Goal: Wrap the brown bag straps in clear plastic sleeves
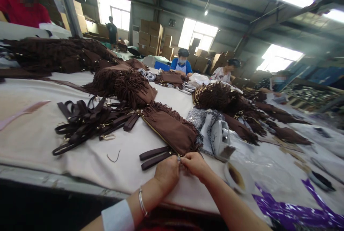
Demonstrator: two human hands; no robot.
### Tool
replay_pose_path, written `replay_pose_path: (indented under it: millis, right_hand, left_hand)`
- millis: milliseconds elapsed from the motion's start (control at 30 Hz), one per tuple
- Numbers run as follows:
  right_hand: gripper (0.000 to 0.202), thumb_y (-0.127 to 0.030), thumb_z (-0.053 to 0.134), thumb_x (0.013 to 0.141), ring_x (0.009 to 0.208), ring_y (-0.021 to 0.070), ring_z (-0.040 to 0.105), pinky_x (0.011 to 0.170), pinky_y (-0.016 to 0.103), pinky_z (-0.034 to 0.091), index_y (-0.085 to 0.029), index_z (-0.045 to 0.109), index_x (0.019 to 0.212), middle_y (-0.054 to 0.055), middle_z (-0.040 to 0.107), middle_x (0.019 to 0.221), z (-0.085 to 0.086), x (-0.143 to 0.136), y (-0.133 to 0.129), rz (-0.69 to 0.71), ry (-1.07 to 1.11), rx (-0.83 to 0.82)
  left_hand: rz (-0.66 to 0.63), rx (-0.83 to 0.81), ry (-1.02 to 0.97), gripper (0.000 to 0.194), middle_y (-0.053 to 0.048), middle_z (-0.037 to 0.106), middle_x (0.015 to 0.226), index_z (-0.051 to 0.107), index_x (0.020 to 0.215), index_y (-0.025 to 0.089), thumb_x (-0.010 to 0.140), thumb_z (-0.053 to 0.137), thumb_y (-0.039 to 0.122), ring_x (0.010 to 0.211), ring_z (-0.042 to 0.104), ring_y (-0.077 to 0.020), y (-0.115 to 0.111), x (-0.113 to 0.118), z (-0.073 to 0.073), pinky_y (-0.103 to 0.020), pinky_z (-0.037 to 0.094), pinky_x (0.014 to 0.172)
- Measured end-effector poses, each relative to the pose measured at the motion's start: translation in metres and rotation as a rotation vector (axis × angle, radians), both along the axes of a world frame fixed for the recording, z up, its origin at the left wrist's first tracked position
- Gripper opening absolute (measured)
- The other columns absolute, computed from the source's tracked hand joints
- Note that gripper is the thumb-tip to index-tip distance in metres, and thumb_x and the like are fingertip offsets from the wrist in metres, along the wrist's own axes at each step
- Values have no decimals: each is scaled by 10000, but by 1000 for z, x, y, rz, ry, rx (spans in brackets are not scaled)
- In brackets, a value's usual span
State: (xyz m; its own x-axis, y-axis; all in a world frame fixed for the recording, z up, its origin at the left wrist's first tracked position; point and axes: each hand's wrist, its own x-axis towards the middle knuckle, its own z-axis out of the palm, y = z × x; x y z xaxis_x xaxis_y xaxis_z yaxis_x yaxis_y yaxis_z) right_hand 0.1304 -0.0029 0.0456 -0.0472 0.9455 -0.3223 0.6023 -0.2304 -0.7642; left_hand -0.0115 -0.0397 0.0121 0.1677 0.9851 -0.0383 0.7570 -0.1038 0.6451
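A brown fringed pouch lies on the cloth-covered table, its zipper edge toward me. My left hand is closed at the pouch's near corner. Beside it my right hand is pinched, its fingertips meeting those of the left. A small shiny piece shows between them, too small to name. Just left of the hands, a dark strap lies folded in two lengths by the pouch corner. A silver bangle and a pale sleeve are on the left arm.
Loose dark straps lie left, near a pink comb. Piles of brown fringed pouches stand behind. At right are a tape dispenser, a tape roll and purple plastic. Several people sit or stand farther back.
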Motion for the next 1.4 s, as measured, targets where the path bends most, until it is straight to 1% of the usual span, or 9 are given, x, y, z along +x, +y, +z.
replay_pose_path:
  millis: [133,333,500,667,767,1067,1200,1300,1400]
  right_hand:
    - [131,-110,555,659,379,53,407,383,187,295,-140,653,577,-25,596,505,7,4,-13,-15,139,-37]
    - [156,-79,535,622,360,67,450,376,192,363,-140,630,729,-33,604,517,-5,-3,-21,-175,239,-35]
    - [121,-94,539,640,355,85,475,359,191,333,-165,563,734,-32,610,500,-14,-8,-23,-253,258,-24]
    - [70,-151,579,676,353,86,446,344,192,280,-174,565,740,-62,543,446,-19,-10,-22,-264,221,8]
    - [62,-180,596,690,363,91,457,358,194,303,-177,573,748,-69,527,442,-22,-12,-21,-254,185,20]
    - [86,-150,598,669,314,104,466,342,201,286,-202,538,637,-63,522,423,-27,-12,-18,-189,21,74]
    - [52,-196,569,711,410,109,513,406,211,346,-188,614,686,-14,620,550,-21,1,-28,-158,4,157]
    - [187,-311,550,760,471,114,510,449,226,369,-169,668,730,9,640,618,-17,4,-36,-170,110,212]
    - [298,-428,547,765,422,103,442,404,224,302,-158,659,705,-18,566,525,-17,-6,-42,-178,346,71]
  left_hand:
    - [-16,-32,-72,296,-130,691,879,628,894,166,924,399,352,817,637,-235,8,-3,4,-319,408,722]
    - [-17,-144,-360,263,-55,611,666,573,609,164,843,458,200,656,527,-168,21,-3,8,-286,352,640]
    - [104,-448,-701,219,56,408,507,544,651,172,833,483,278,437,323,-90,14,0,12,-237,226,457]
    - [271,-873,-1138,180,91,352,509,501,720,171,823,542,312,363,209,-29,11,-2,15,-172,100,390]
    - [311,-974,-1230,171,99,322,510,463,722,173,839,521,283,358,199,-21,12,-5,15,-141,110,380]
    - [348,-977,-1276,192,93,321,519,428,706,175,881,451,252,360,210,-22,7,0,15,-138,109,374]
    - [371,-961,-1257,196,100,312,513,458,734,169,882,473,296,364,204,-25,5,-2,10,-145,91,383]
    - [327,-901,-1220,214,100,332,520,489,776,173,871,499,365,373,212,-33,0,0,8,-161,105,395]
    - [249,-703,-1153,247,81,380,529,496,740,186,853,512,405,396,262,-52,-7,6,6,-191,179,415]
